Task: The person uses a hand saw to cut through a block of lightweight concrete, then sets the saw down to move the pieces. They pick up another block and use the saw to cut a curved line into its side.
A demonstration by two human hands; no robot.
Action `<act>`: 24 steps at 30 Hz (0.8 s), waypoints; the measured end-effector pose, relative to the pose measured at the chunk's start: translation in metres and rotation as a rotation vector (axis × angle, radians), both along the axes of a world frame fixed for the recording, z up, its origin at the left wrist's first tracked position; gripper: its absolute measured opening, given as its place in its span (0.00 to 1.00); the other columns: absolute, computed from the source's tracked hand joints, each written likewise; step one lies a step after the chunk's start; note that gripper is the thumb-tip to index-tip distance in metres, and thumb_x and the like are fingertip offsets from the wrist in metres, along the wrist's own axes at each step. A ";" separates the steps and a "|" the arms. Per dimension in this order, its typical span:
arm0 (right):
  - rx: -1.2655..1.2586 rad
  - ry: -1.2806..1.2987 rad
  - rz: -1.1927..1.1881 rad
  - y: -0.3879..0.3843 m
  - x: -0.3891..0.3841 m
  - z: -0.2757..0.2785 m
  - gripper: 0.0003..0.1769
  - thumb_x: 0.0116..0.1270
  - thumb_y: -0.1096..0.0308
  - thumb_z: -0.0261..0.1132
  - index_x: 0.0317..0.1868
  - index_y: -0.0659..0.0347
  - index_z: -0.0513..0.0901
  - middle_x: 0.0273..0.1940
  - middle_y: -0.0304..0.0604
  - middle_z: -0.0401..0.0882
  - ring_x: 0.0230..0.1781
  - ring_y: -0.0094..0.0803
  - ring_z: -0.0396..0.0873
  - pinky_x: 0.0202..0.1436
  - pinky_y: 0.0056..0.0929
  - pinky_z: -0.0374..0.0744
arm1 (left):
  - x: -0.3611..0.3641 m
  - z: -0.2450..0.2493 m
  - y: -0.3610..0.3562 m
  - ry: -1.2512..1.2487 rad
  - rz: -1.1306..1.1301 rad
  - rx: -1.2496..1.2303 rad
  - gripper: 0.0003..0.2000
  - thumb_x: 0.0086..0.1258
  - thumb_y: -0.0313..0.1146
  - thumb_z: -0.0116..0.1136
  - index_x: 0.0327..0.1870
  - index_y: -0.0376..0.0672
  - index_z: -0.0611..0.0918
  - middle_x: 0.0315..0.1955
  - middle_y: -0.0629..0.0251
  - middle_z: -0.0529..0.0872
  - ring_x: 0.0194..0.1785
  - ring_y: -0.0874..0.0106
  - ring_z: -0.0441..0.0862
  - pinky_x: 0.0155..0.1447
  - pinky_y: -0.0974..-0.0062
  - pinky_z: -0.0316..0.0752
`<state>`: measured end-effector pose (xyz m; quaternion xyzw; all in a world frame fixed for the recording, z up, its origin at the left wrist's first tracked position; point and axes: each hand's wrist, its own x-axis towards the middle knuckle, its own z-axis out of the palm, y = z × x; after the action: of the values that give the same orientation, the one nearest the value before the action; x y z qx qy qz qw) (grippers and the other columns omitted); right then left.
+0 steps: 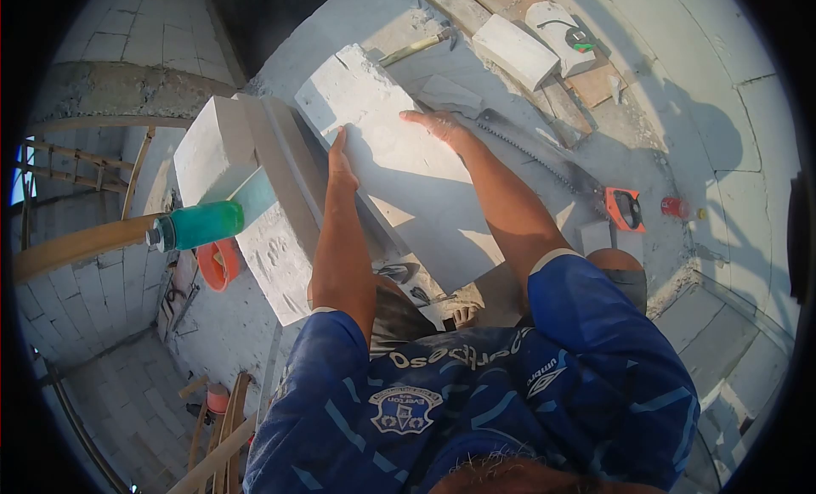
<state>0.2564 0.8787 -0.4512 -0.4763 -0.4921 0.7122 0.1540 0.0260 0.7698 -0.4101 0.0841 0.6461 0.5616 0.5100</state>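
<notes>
A large pale grey building block (pixel 399 167) lies tilted in front of me, its near end over my knees. My left hand (pixel 341 158) grips its left edge, fingers flat along the side. My right hand (pixel 438 123) rests on its upper right edge, palm down. Both arms reach out from a blue shirt. Left of the block stand further pale blocks (pixel 242 167) of a wall course.
A hand saw (pixel 552 164) with an orange handle lies right of the block. A hammer (pixel 421 45), a small block (pixel 514 50) and a tape measure (pixel 581 44) lie beyond. A green-tipped wooden handle (pixel 174 229) juts in at left above an orange bucket (pixel 218 263). Scaffolding drops away at left.
</notes>
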 end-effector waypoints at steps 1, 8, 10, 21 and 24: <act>-0.005 -0.002 -0.001 0.003 0.000 -0.004 0.50 0.59 0.33 0.78 0.67 0.70 0.85 0.64 0.59 0.86 0.68 0.48 0.81 0.73 0.42 0.76 | -0.003 -0.006 -0.001 0.002 -0.015 0.018 0.31 0.76 0.58 0.66 0.71 0.45 0.82 0.64 0.62 0.86 0.69 0.59 0.80 0.77 0.54 0.69; -0.045 -0.021 0.023 0.006 0.003 0.002 0.58 0.52 0.25 0.77 0.68 0.68 0.85 0.67 0.60 0.84 0.71 0.52 0.79 0.73 0.46 0.76 | -0.012 -0.024 0.005 -0.018 -0.012 -0.079 0.26 0.78 0.53 0.65 0.68 0.44 0.84 0.60 0.63 0.88 0.65 0.60 0.83 0.73 0.54 0.74; -0.025 -0.057 0.032 0.005 0.004 0.003 0.60 0.51 0.23 0.76 0.69 0.68 0.84 0.69 0.61 0.82 0.72 0.53 0.78 0.74 0.46 0.75 | -0.014 -0.029 0.005 -0.029 -0.054 -0.060 0.26 0.78 0.49 0.66 0.68 0.40 0.82 0.61 0.59 0.87 0.65 0.59 0.83 0.73 0.55 0.74; -0.186 -0.027 -0.006 0.004 0.005 0.003 0.64 0.51 0.23 0.76 0.74 0.69 0.79 0.73 0.64 0.77 0.76 0.54 0.74 0.78 0.47 0.71 | 0.041 -0.019 -0.017 0.519 -0.096 -0.492 0.38 0.74 0.55 0.70 0.67 0.24 0.78 0.64 0.39 0.84 0.67 0.47 0.83 0.71 0.54 0.77; -0.041 -0.094 -0.020 0.008 0.001 0.003 0.65 0.51 0.23 0.77 0.73 0.73 0.79 0.72 0.65 0.78 0.74 0.54 0.76 0.77 0.47 0.73 | 0.043 -0.023 -0.012 0.819 -0.041 -0.520 0.40 0.73 0.58 0.70 0.65 0.20 0.78 0.62 0.32 0.84 0.66 0.43 0.84 0.71 0.54 0.77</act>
<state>0.2577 0.8866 -0.4478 -0.5171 -0.4794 0.6974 0.1281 0.0686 0.7581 -0.4333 0.1807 0.9109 0.2919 0.2290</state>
